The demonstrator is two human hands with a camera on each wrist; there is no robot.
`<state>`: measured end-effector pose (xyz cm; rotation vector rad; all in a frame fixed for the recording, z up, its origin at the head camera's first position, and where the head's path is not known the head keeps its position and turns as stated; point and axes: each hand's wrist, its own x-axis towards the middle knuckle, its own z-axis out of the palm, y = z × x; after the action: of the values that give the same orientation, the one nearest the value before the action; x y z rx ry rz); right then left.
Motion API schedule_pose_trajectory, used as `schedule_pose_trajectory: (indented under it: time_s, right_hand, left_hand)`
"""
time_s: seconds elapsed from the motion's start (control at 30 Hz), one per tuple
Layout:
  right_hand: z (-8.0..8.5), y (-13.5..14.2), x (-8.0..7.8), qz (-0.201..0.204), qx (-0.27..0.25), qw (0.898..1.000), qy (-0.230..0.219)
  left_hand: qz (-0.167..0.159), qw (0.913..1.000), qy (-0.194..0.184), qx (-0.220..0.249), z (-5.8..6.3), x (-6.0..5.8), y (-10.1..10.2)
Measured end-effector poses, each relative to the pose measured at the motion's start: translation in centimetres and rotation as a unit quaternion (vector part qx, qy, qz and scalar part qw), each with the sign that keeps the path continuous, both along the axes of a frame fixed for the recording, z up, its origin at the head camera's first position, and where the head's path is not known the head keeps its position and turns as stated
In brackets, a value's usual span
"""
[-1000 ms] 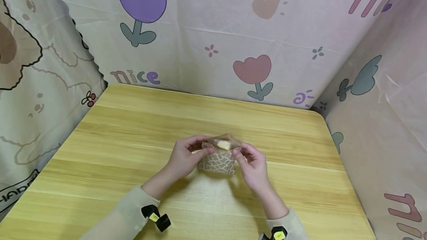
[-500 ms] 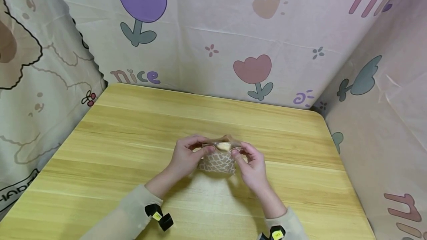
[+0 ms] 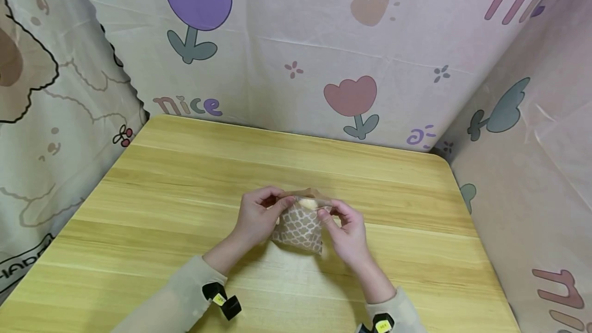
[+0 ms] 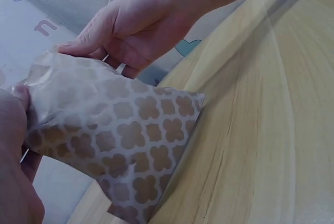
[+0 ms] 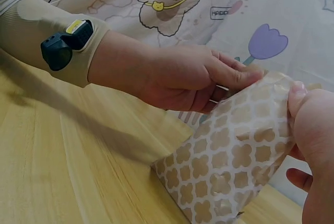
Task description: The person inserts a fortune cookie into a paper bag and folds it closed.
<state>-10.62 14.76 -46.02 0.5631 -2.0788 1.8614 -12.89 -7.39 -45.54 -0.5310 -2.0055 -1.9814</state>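
Between the two hands is a small brown paper bag (image 3: 299,226) printed with a white lattice pattern. Its mouth faces up and gapes a little, and a pale yellowish piece (image 3: 308,203) shows inside; its kind cannot be told. The left hand (image 3: 260,216) pinches the left side of the rim with thumb and fingers. On the right side of the rim, the right hand (image 3: 346,231) does the same. In both wrist views the bag's lower corners come down close to the tabletop; whether they touch it is hard to tell.
A light wood-grain table (image 3: 199,163) lies under the hands. Printed cloth (image 3: 277,30) hangs behind it and along both sides. Each sleeve carries a small black device, such as the one on the left wrist (image 3: 222,300).
The bag's front has tipped so more of its patterned face shows, and its lower edge sits lower. Its mouth has narrowed over the pale piece. Both hands keep their pinch, shifted slightly left.
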Motion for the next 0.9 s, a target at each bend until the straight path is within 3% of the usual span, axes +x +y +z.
schedule_pose_trajectory:
  time_s: [0.37,0.67,0.9]
  right_hand:
    - [0.25,-0.18,0.13,-0.025,0.000,1.000,-0.019]
    - [0.73,-0.49,0.17,-0.032,-0.010,0.999,-0.025]
    - [0.79,-1.01,0.00,-0.070,-0.014,0.997,-0.034]
  left_hand:
    - [-0.036,0.9992,0.016,0.004,0.11,-0.01,-0.32]
    - [-0.051,0.9985,-0.015,0.015,0.76,0.27,-0.63]
    - [-0.060,0.9979,-0.022,0.015,0.67,0.24,-0.71]
